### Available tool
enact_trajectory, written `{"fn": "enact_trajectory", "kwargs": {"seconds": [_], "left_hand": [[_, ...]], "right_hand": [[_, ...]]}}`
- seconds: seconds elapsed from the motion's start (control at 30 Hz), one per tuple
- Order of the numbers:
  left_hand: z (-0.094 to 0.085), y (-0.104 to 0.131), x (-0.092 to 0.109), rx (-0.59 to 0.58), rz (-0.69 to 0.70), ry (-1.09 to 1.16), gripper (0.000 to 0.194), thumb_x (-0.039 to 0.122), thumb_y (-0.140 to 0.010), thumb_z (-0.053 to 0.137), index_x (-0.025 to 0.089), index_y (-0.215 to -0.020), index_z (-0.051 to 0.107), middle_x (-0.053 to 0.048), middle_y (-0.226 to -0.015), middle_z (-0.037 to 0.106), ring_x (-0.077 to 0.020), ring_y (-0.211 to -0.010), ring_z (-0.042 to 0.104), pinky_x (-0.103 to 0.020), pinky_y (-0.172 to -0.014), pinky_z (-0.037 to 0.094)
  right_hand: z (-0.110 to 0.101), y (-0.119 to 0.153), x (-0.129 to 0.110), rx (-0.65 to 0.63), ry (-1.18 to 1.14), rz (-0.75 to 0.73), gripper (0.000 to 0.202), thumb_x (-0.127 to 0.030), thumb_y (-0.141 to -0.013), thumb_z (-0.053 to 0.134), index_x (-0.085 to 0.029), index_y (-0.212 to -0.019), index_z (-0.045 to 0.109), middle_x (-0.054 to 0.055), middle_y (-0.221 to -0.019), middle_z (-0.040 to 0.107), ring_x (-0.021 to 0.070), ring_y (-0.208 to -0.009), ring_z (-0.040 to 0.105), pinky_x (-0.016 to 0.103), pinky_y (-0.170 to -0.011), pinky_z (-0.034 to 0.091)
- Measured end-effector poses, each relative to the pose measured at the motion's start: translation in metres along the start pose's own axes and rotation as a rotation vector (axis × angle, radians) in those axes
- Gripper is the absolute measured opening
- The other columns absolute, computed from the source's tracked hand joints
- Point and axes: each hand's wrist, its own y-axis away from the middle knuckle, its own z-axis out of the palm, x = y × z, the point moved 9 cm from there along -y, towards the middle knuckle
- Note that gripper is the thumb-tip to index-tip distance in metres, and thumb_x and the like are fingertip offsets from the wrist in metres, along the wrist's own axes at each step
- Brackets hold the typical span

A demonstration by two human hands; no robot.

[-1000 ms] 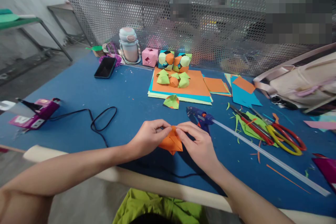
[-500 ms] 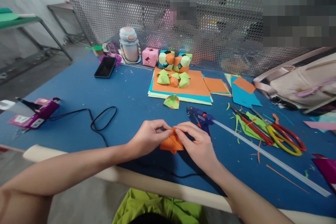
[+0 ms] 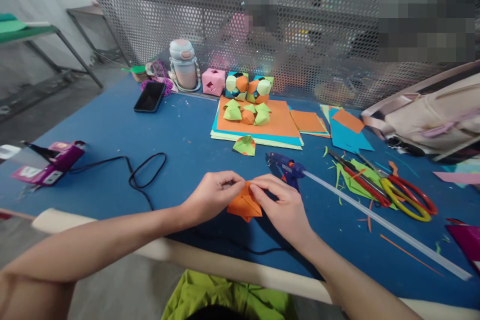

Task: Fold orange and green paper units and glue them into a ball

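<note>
Between my two hands is a folded piece of orange paper (image 3: 245, 207), held just above the blue table. My left hand (image 3: 215, 192) pinches its upper left edge between thumb and fingers. On the other side my right hand (image 3: 281, 202) pinches the upper right edge, its thumb pressed to the paper. The fingertips hide the paper's top. A blue glue gun (image 3: 288, 168) with a long clear glue stick (image 3: 382, 223) lies just beyond my right hand. Ahead of both hands sits a small green and orange folded paper piece (image 3: 245, 145).
Folded paper pieces (image 3: 247, 116) rest on stacked coloured sheets (image 3: 279, 119). Scissors (image 3: 407, 195) lie among paper scraps at right, near a bag (image 3: 435, 102). A phone (image 3: 150, 96), a bottle (image 3: 185, 65) and a black cord (image 3: 129, 172) are at left. Perforated metal panelling (image 3: 210, 20) borders the back.
Both hands keep their pinch on the orange paper, with only a slight shift of the fingertips. The whole view has moved a little; the table items have stayed put.
</note>
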Motion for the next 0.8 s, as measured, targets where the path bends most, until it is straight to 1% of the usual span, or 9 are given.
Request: {"fn": "enact_trajectory", "kwargs": {"seconds": [0.1,0.17,0.27,0.4,0.6,0.67,0.8], "left_hand": [[0.003,0.0,-0.004,-0.012,-0.042,0.085,0.023,0.031,-0.078,0.052,0.013,-0.075,0.065,-0.001,-0.069,0.064,-0.0109,-0.062,0.056,-0.018,-0.057,0.043],[0.002,0.0,-0.004,-0.005,-0.041,0.098,0.022,0.031,-0.077,0.054,0.013,-0.074,0.065,-0.001,-0.068,0.064,-0.0103,-0.061,0.055,-0.018,-0.056,0.042],[0.0,0.0,-0.004,0.02,-0.032,0.101,0.019,0.028,-0.075,0.055,0.012,-0.072,0.065,0.0,-0.065,0.061,-0.0087,-0.058,0.051,-0.017,-0.054,0.04],[0.002,0.0,-0.01,0.024,-0.076,0.142,0.018,0.028,-0.073,0.056,0.012,-0.071,0.063,0.002,-0.06,0.058,-0.0068,-0.053,0.046,-0.016,-0.05,0.037],[0.005,0.001,-0.01,0.014,-0.063,0.085,0.021,0.031,-0.074,0.056,0.012,-0.071,0.064,0.006,-0.049,0.047,-0.0045,-0.045,0.034,-0.016,-0.043,0.027],[0.005,0.001,-0.008,0.011,-0.054,0.075,0.02,0.03,-0.074,0.055,0.012,-0.071,0.065,0.005,-0.051,0.05,-0.0052,-0.046,0.037,-0.016,-0.044,0.029],[0.004,0.001,-0.004,0.005,-0.032,0.087,0.018,0.024,-0.075,0.052,0.013,-0.075,0.066,0.001,-0.064,0.063,-0.0083,-0.057,0.051,-0.017,-0.053,0.039]], "right_hand": [[0.0,0.0,-0.001,-0.012,-0.019,0.007,0.015,-0.016,-0.084,0.054,-0.018,-0.081,0.068,0.004,-0.08,0.067,0.0144,-0.073,0.063,0.025,-0.068,0.051],[0.001,-0.001,-0.001,-0.023,-0.029,0.017,0.016,-0.017,-0.085,0.053,-0.019,-0.081,0.069,0.004,-0.08,0.068,0.0146,-0.073,0.063,0.025,-0.068,0.051],[0.002,-0.001,-0.001,-0.035,-0.034,0.036,0.017,-0.018,-0.085,0.053,-0.019,-0.08,0.068,0.004,-0.08,0.068,0.0147,-0.073,0.063,0.025,-0.067,0.051],[0.001,0.0,0.0,-0.016,-0.016,0.033,0.014,-0.017,-0.083,0.054,-0.019,-0.078,0.067,0.003,-0.079,0.068,0.0141,-0.072,0.063,0.025,-0.067,0.051],[0.0,-0.001,-0.002,0.03,0.058,-0.016,0.013,-0.012,-0.081,0.055,-0.018,-0.072,0.062,0.002,-0.071,0.064,0.0122,-0.066,0.06,0.023,-0.063,0.048],[-0.001,-0.001,-0.006,0.048,0.077,-0.059,0.013,-0.011,-0.081,0.055,-0.017,-0.072,0.061,0.002,-0.071,0.063,0.0121,-0.066,0.059,0.023,-0.063,0.047],[-0.003,0.002,-0.011,0.069,0.091,-0.137,0.013,-0.01,-0.083,0.053,-0.018,-0.077,0.062,0.003,-0.074,0.063,0.0128,-0.068,0.06,0.025,-0.064,0.048]]}}
